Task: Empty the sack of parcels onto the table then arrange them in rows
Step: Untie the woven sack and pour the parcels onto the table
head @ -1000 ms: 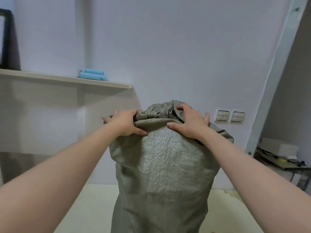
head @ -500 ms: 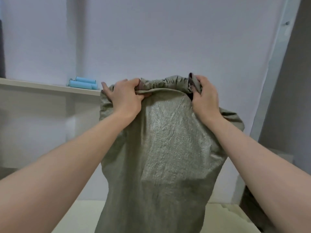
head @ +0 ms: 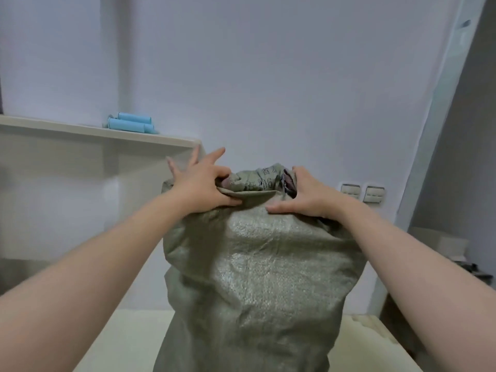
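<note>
A grey-green woven sack [head: 255, 277] hangs upright in front of me over the pale table [head: 126, 342]. Both hands hold it at its bunched upper end. My left hand [head: 201, 183] pinches a fold of the cloth between thumb and index finger, its other fingers spread out. My right hand [head: 306, 194] grips the top edge at the right, thumb lying flat on the near side. The sack bulges in its middle. No parcels show; whatever is inside is hidden by the cloth.
A pale shelf [head: 94, 132] runs along the left wall with blue rolls [head: 131, 123] on it. Two wall switches [head: 362, 193] sit right of the sack. A cluttered low surface [head: 456, 251] stands at the far right.
The sack's top and both hands have come down from the raised position of half a second ago. My left hand's outer fingers have spread open while its thumb and index finger keep the fold.
</note>
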A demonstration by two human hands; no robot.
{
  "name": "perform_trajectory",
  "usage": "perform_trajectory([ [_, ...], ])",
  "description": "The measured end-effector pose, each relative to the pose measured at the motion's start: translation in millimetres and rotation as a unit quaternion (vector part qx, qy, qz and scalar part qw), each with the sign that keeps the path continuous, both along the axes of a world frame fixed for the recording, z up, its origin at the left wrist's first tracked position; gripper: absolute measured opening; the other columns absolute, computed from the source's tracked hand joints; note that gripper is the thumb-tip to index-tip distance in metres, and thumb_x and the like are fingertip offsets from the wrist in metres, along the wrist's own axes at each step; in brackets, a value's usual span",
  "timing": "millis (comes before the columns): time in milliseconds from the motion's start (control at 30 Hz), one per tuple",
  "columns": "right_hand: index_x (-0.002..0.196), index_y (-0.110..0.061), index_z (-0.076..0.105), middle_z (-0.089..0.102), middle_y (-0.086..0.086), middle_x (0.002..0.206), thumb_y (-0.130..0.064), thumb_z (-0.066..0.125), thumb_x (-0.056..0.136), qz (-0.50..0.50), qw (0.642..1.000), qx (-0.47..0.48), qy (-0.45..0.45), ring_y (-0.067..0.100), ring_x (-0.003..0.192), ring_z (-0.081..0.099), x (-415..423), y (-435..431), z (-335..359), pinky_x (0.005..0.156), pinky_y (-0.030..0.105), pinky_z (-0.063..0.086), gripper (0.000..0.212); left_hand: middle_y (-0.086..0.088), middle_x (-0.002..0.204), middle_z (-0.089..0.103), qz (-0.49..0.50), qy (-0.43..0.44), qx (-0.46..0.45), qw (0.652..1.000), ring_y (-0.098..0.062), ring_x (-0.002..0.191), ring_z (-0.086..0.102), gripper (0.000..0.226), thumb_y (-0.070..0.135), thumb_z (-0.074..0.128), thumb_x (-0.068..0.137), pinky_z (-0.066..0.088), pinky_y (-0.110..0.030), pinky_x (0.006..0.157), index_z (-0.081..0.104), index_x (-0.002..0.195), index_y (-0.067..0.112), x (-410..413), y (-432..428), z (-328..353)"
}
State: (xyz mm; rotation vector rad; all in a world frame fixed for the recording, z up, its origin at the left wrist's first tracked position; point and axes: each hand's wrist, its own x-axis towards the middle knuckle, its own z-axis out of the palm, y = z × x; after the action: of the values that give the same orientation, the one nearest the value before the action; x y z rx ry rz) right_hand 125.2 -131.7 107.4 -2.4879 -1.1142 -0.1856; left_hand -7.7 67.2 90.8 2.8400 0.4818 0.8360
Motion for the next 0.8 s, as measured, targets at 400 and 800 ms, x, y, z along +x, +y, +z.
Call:
perform_trajectory([
  [400, 0.110, -0.016, 0.045, 0.057, -0.006, 0.088, -0.036, 0.066, 0.087, -0.090, 0.950, 0.287, -0.084, 0.010, 0.073, 0.037, -56.1, 21.2, -28.6, 0.112, 0.047, 0.024, 0.037, 0.000, 0.089, 0.068, -0.036, -0.072, -0.159, 0.984, -0.028, 0.096, 0.063, 0.025, 0.048, 0.065, 0.087, 0.049, -0.033, 0.078, 0.066, 0.096, 0.024, -15.7, -20.7, -4.8],
  [800, 0.098, -0.018, 0.040, 0.048, -0.013, 0.075, -0.025, 0.064, 0.089, 0.057, 0.897, 0.403, -0.171, 0.025, 0.079, 0.055, -30.6, 38.3, 28.9, 0.095, 0.057, 0.040, 0.026, 0.000, 0.097, 0.074, -0.020, -0.397, -0.082, 0.914, -0.025, 0.097, 0.063, 0.026, 0.030, 0.066, 0.089, 0.046, -0.039, 0.091, 0.068, 0.115, 0.031, -3.6, -33.4, 36.6],
])
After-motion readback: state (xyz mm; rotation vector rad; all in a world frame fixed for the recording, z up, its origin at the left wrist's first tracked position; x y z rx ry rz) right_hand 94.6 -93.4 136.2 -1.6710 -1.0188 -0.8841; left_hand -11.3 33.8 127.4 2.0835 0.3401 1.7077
